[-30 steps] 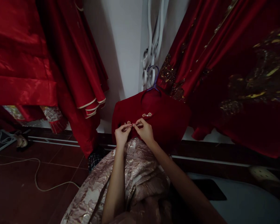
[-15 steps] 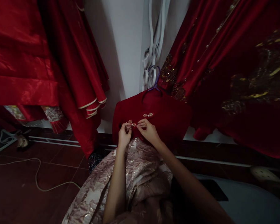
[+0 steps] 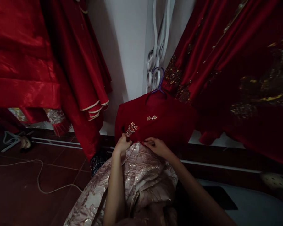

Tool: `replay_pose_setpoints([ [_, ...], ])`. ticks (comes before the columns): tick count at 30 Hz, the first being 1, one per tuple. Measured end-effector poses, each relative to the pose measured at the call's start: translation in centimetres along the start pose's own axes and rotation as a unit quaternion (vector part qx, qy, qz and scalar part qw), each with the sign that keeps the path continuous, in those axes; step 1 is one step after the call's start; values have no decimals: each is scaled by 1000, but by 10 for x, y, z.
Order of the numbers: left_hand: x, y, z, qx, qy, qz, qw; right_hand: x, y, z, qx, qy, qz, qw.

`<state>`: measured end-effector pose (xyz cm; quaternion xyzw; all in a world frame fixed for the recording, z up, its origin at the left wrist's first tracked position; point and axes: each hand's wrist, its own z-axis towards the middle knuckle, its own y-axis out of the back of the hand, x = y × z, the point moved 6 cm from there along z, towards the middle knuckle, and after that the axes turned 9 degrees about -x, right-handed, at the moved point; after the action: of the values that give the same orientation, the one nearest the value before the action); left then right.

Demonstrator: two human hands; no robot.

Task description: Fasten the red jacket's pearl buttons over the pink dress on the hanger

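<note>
A dark red garment (image 3: pixel 174 122) hangs on a purple hanger (image 3: pixel 160 82) in front of me. Two pearl-and-gold flower ornaments sit on its front: a plain one (image 3: pixel 152 118) higher up, and one with dangling strands (image 3: pixel 131 128) lower left. My left hand (image 3: pixel 123 145) is closed at the garment's lower left, just under the dangling strands. Over on the right, my right hand (image 3: pixel 157 147) has its fingers pinched together at the lower middle of the red cloth. Below both hands lies shiny pink brocade fabric (image 3: pixel 146 175).
Red garments (image 3: pixel 21 56) hang on the left, and a red gown with gold sequins (image 3: pixel 261 91) on the right. A white scrolled metal stand (image 3: pixel 155 50) rises behind the hanger. A pale cable (image 3: pixel 40 175) runs over the tiled floor. At lower right a dark flat object (image 3: pixel 220 197) rests on a pale surface.
Both hands have left the lower left ornament and moved down to the cloth below it, the right one also rightward. The ornament's dangling strands now show.
</note>
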<state>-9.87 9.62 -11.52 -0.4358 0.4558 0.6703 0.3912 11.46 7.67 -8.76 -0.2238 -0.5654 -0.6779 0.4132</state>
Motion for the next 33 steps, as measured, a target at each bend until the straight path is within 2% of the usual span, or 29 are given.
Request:
replay_pose_setpoints([
  [5,-3,0,-5,18,0,71,997,1,-7,-2,2,-2,12,1000],
  [9,-19,-4,-10,85,-44,148,984,3,-7,-3,-9,1,20,1000],
  [13,-33,-1,-16,134,-75,251,956,9,-6,-4,-17,11,17,1000],
  [18,-43,-2,-20,169,-104,270,942,15,-4,-5,-23,35,-1,999],
  [23,-31,-5,-14,126,-39,296,946,13,-5,-5,-9,30,-3,1000],
  [25,-26,-6,-12,115,-33,293,949,12,-6,-5,-4,26,-4,1000],
  [28,-19,-9,-10,114,-47,274,954,10,-7,-5,2,24,-5,1000],
  [33,-19,-12,-7,83,-115,256,956,9,-8,-5,0,32,-7,999],
])
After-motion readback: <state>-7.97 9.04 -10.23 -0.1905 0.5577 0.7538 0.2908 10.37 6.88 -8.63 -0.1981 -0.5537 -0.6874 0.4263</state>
